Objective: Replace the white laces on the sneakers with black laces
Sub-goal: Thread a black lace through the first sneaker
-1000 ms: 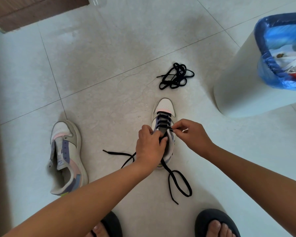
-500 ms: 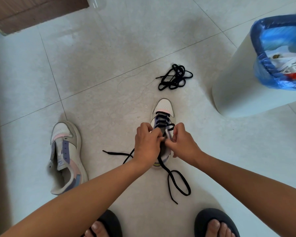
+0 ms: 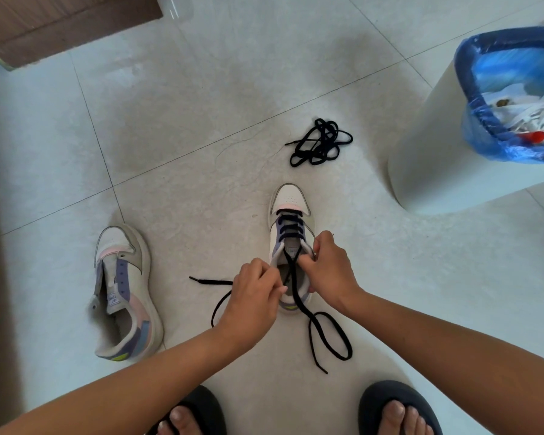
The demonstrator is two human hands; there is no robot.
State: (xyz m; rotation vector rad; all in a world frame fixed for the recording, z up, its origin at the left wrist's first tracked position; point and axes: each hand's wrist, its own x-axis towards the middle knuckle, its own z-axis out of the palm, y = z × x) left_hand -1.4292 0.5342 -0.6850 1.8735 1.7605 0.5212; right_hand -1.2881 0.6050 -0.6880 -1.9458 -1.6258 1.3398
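A white sneaker (image 3: 291, 199) stands on the floor tiles, toe away from me, with a black lace (image 3: 291, 226) threaded through its front eyelets. My left hand (image 3: 253, 295) grips one lace end at the shoe's left side; that end trails left on the floor. My right hand (image 3: 330, 271) holds the shoe's right collar, fingers curled round it. The other lace end runs out over the heel and loops on the floor (image 3: 327, 337). A second sneaker (image 3: 123, 290) with no lace lies to the left. A spare black lace (image 3: 321, 142) is bunched beyond the shoe.
A white bin with a blue liner (image 3: 496, 98) stands at the right, white laces inside it. A brown wooden door edge (image 3: 60, 23) is at the top left. My feet in dark sandals (image 3: 393, 409) are at the bottom.
My left hand has drawn back toward me and to the left with the lace, uncovering the tongue. My right hand has dropped from pinching a lace tip to gripping the shoe's right side.
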